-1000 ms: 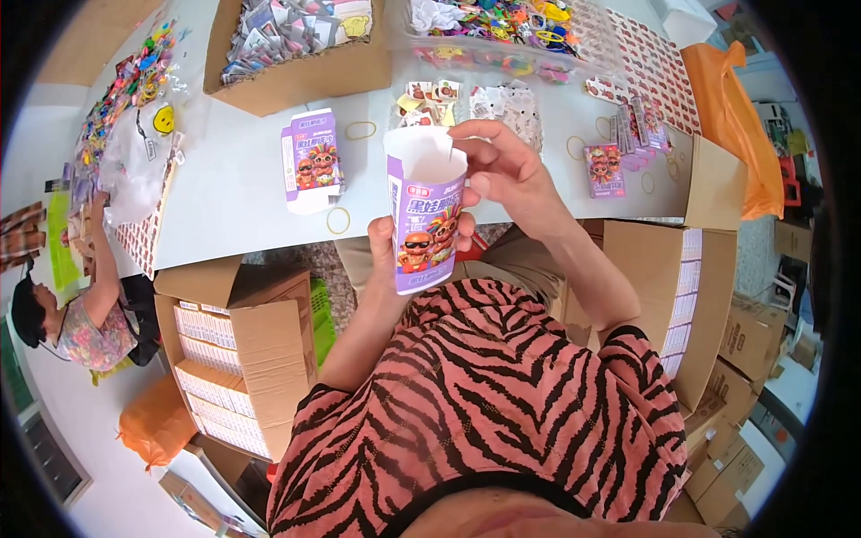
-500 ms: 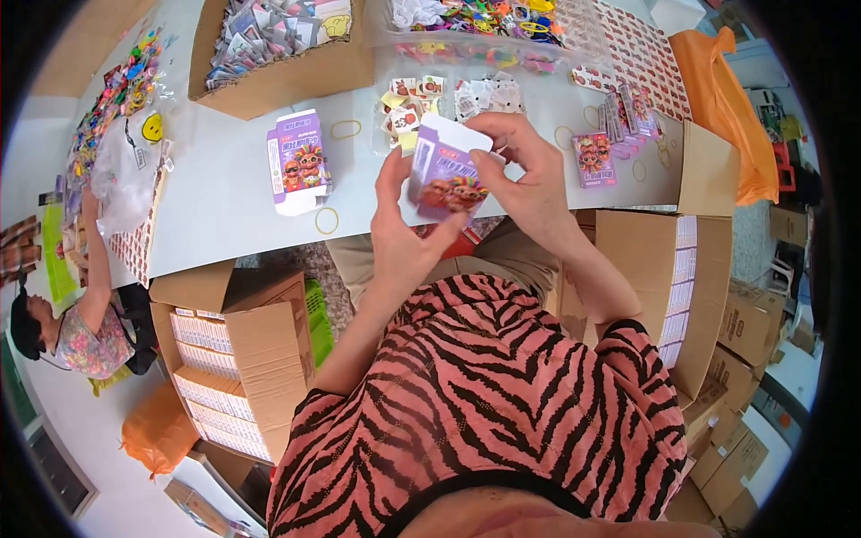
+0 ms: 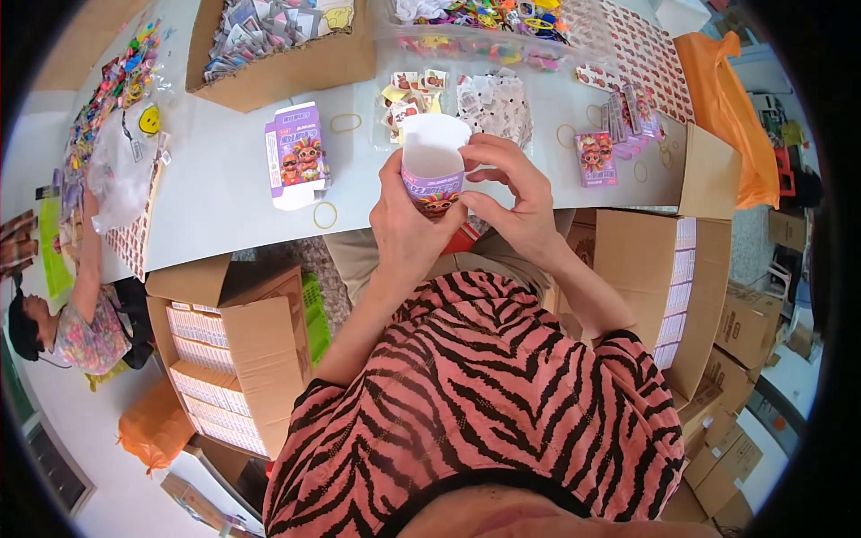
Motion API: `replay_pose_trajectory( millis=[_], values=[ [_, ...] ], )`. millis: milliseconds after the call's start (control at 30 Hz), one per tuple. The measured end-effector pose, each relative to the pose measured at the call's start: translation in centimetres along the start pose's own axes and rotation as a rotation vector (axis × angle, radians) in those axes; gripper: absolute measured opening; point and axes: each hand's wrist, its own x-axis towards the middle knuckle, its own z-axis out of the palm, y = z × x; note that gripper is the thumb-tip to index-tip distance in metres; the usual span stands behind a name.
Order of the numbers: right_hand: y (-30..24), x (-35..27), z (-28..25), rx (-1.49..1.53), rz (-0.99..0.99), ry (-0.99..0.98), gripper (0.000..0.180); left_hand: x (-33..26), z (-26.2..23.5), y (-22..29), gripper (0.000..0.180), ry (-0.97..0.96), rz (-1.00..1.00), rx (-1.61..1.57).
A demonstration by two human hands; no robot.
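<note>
A small purple cardboard box (image 3: pixel 434 185) with cartoon figures is held upright before me over the table's near edge. Its top gapes into a rounded mouth, with the white inside showing. My left hand (image 3: pixel 402 215) grips it from the left and below, thumb across the front. Fingertips and thumb of my right hand (image 3: pixel 518 199) rest at its right edge, the fingers bent. Left of them lies a flattened purple box (image 3: pixel 298 154) of the same print. Beyond the hands are a bag of small picture cards (image 3: pixel 414 97) and a bag of white printed packets (image 3: pixel 493 103).
Across the table stand a carton of flat packets (image 3: pixel 282 85) and a clear tray of colourful trinkets (image 3: pixel 430 45). Another purple box (image 3: pixel 595 160) lies right, near pink tubes and rubber bands. Packed cartons (image 3: pixel 265 350) flank me. A co-worker (image 3: pixel 90 332) reaches over the far left.
The held box has gone from flat-faced to squeezed wide at its top, turned so its inside shows. My right hand has slid from its upper corner down to the right edge.
</note>
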Motion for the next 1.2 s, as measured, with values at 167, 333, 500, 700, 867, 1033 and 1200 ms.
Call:
replay_pose_trajectory(
  millis=[167, 333, 500, 700, 867, 1033, 1200],
  values=[
    [0.4, -0.1, 0.6, 0.022, 0.117, -0.010, 0.032, -0.4, 0.3, 0.9, 0.079, 0.042, 0.101, 0.053],
    [0.4, 0.1, 0.5, -0.073, 0.035, 0.000, 0.027, 0.0, 0.3, 0.9, 0.082, 0.139, 0.306, 0.148],
    [0.0, 1.0, 0.2, -0.143, -0.014, -0.044, 0.023, 0.4, 0.6, -0.3, 0.074, 0.254, 0.488, 0.112],
    [-0.6, 1.2, -0.4, -0.236, 0.019, -0.188, 0.017, 0.3, -0.4, 0.7, 0.067, 0.126, 0.344, 0.213],
    [-1.0, 0.9, 0.6, -0.165, 0.034, -0.114, 0.028, 0.3, -0.8, 1.0, 0.066, 0.152, 0.372, 0.235],
    [-2.8, 2.0, 0.9, 0.152, 0.141, -0.021, 0.047, 0.1, -1.1, 1.5, 0.068, 0.174, 0.410, 0.259],
    [-2.8, 2.3, 0.2, 0.041, 0.138, -0.135, 0.042, -0.2, -1.6, 2.5, 0.081, 0.159, 0.370, 0.085]
  ],
)
